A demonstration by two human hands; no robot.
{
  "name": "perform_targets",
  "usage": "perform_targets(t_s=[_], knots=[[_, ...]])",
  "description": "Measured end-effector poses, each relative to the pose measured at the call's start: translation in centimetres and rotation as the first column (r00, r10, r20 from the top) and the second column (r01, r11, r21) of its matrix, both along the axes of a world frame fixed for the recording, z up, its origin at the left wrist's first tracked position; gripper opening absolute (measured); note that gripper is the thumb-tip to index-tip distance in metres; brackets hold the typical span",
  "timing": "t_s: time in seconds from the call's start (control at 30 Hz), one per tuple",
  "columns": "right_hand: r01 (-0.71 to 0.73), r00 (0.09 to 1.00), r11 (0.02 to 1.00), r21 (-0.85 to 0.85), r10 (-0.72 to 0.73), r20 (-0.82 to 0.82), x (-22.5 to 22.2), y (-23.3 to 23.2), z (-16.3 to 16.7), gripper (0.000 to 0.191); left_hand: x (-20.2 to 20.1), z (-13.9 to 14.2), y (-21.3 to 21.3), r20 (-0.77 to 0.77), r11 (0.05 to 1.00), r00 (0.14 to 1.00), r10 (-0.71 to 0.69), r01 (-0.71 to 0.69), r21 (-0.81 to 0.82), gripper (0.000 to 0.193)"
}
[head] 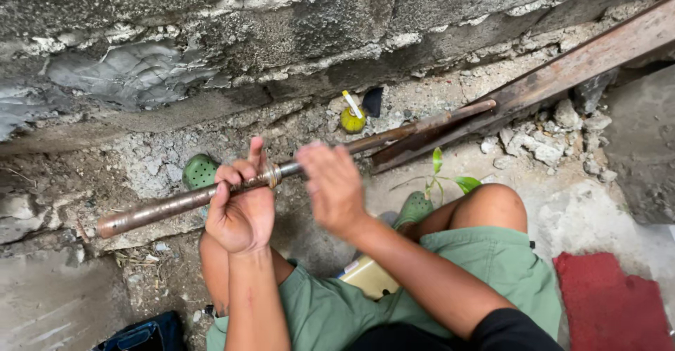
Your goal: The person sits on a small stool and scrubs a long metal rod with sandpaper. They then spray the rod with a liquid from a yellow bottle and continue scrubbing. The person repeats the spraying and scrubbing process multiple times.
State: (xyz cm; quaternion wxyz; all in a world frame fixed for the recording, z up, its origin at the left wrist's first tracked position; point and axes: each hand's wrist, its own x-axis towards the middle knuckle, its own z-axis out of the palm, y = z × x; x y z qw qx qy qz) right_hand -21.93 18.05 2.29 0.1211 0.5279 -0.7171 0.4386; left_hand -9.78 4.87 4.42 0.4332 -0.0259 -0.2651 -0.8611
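Green shorts [492, 267], green clogs [200, 172], bare forearms.

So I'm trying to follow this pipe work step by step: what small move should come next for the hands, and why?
Probably close the right hand onto the thinner pipe just past the metal collar. The left hand grips the thicker rusty pipe at the collar, while the right hand is open against the pipe, fingers spread and blurred. A firm hold on both sides would likely steady the joint.

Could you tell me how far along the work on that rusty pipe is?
Done: the rusty pipe is lifted across the knees. In hand: the left hand grips it at the metal coupling, and the right hand is blurred beside it. Whether the joint is tight cannot be told.
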Motion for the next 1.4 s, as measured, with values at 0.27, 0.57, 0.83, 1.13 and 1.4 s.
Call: perform_targets(t_s=[0.27, 0.57, 0.83, 1.13, 1.4], knots=[[0.171, 0.983, 0.980, 0.102, -0.162, -0.091, -7.2, 4.3, 0.3, 0.040, 0.5, -1.3, -0.4, 0.015, 1.000, 1.000, -0.004, 0.004, 0.017, 0.042], [0.038, 0.999, 0.999, 0.001, -0.038, 0.028, -0.5, 0.9, 0.9, 0.043, -0.5, 0.9, 0.7, 0.015, 1.000, 1.000, 0.023, -0.023, 0.004, 0.028], [0.232, 0.970, 0.968, 0.095, -0.223, -0.098, -8.1, 2.7, 1.2, 0.043, 0.4, 1.2, -0.6, 0.065, 0.999, 0.998, -0.001, -0.001, 0.037, 0.024], [0.016, 1.000, 1.000, -0.002, -0.016, -0.011, 1.4, -1.8, 1.6, 0.045, -0.1, -0.4, -0.8, 0.169, 0.917, 0.964, 0.206, -0.130, -0.377, 0.025], [0.314, 0.947, 0.944, 0.096, -0.305, -0.102, -7.6, 1.9, 0.9, 0.041, 1.3, -1.4, -1.7, 0.214, 0.980, 0.970, 0.115, -0.075, -0.185, 0.025]])
